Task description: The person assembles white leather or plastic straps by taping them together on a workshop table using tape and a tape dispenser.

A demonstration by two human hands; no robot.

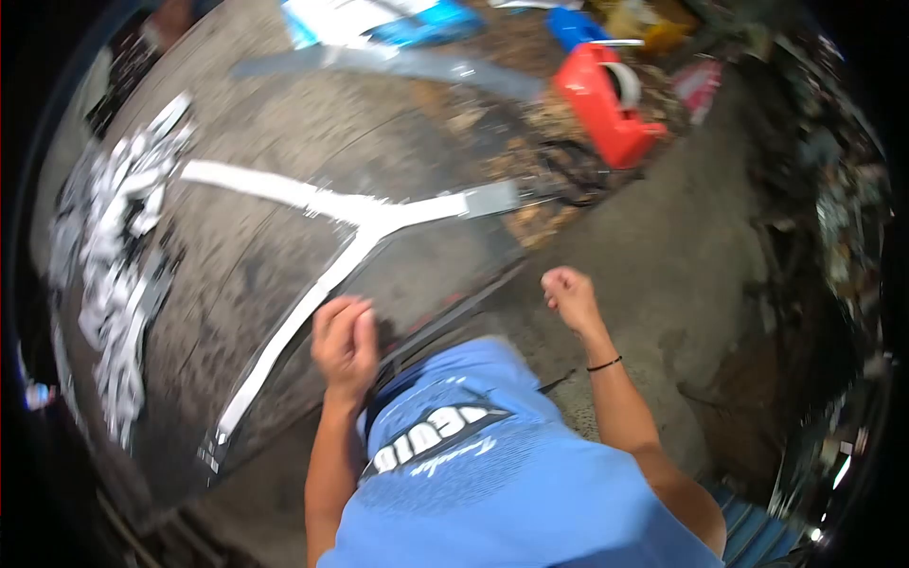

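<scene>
A white Y-shaped strip piece (379, 220) lies on the worn table (284, 123), with a grey end at its right arm. My left hand (346, 343) hangs beside the strip's lower leg near the table's front edge, its fingers curled; whether anything is between them is hidden. Beyond the table edge to the right, my right hand (568, 295) is raised with its fingers curled in, and what they hold, if anything, is too small to tell.
White and grey strips (123, 237) are heaped at the table's left. A long grey strip (407, 68) lies across the back. The red tape dispenser (606, 109) stands at the right corner, near a blue object (576, 28). Blue-and-white packaging (379, 21) lies at the back.
</scene>
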